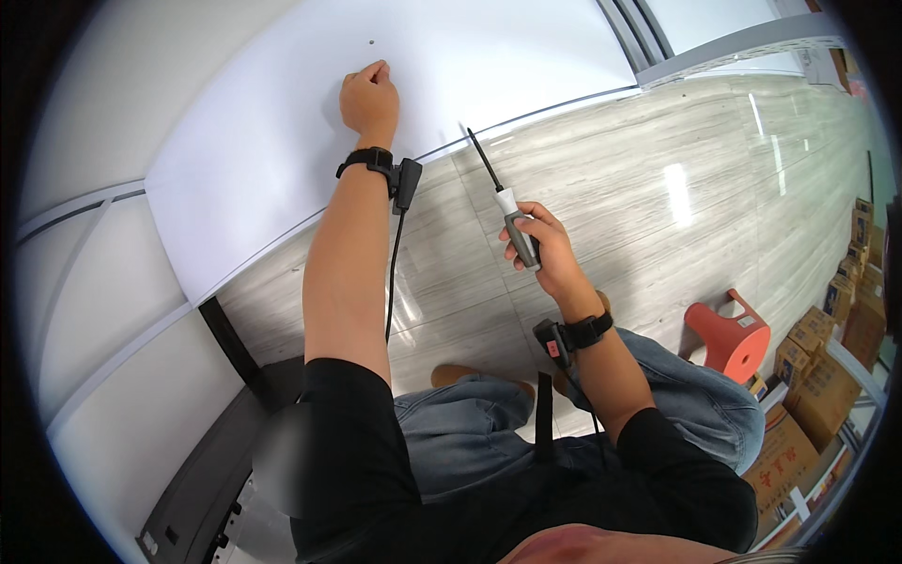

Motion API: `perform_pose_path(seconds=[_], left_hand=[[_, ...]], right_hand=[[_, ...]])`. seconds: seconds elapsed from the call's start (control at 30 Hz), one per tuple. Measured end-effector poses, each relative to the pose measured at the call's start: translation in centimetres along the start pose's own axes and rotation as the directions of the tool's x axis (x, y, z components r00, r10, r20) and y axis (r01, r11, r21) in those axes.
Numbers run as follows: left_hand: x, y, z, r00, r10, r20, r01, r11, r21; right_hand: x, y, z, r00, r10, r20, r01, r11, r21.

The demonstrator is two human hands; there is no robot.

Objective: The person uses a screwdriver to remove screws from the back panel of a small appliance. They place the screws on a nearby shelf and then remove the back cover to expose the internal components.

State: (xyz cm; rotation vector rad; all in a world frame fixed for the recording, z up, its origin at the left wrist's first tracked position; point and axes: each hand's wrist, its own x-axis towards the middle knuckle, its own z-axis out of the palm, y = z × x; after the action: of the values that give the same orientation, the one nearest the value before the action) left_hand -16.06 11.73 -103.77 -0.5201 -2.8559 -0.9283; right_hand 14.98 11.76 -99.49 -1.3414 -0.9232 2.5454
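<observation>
My right hand (545, 246) is wrapped round the grey-and-white handle of a screwdriver (508, 201). Its dark shaft points up and to the left, with the tip by the near edge of a white table (254, 160). Over the tabletop, my left hand (370, 99) is closed, thumb and forefinger pinched together; whatever they hold, if anything, is hidden. Just beyond those fingertips a small dark round spot (371, 42), perhaps a screw or a hole, shows on the white surface. Each wrist wears a black strap with a small cabled device.
A red-orange plastic stool (734, 342) lies on its side on the wood-look floor (639, 188) to the right. Cardboard boxes (827, 401) are stacked along the far right. Grey metal framing (752, 47) adjoins the table at the upper right. A dark case (202, 461) sits at lower left.
</observation>
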Motion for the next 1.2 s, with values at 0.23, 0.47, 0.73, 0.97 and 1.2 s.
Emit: perform_pose_path(seconds=[0.23, 0.47, 0.73, 0.97, 1.2], left_hand=[[0.7, -0.1, 0.6, 0.999, -0.031, -0.017, 0.03, 0.999, -0.02], [0.5, -0.6, 1.1, 0.999, 0.034, -0.016, -0.035, 0.998, -0.056], [-0.8, -1.6, -0.2, 0.999, 0.034, 0.012, -0.03, 0.968, -0.25], [-7.3, 3.3, -8.3, 0.808, -0.133, 0.574, 0.569, 0.43, -0.701], [-14.6, 6.0, -21.9, 0.869, -0.247, 0.429, 0.495, 0.411, -0.766]], right_hand=[[-0.1, 0.0, 0.1, 1.0, -0.001, -0.015, 0.001, 1.0, -0.011], [-0.1, 0.2, 0.3, 1.0, 0.012, -0.007, -0.013, 1.0, -0.014], [-0.8, -0.5, 1.1, 0.999, 0.003, 0.041, -0.001, 0.999, -0.043], [-3.2, -5.0, 1.8, 0.953, -0.046, 0.299, 0.099, 0.982, -0.163], [-7.8, -6.0, 4.4, 0.786, 0.059, 0.615, 0.193, 0.922, -0.336]])
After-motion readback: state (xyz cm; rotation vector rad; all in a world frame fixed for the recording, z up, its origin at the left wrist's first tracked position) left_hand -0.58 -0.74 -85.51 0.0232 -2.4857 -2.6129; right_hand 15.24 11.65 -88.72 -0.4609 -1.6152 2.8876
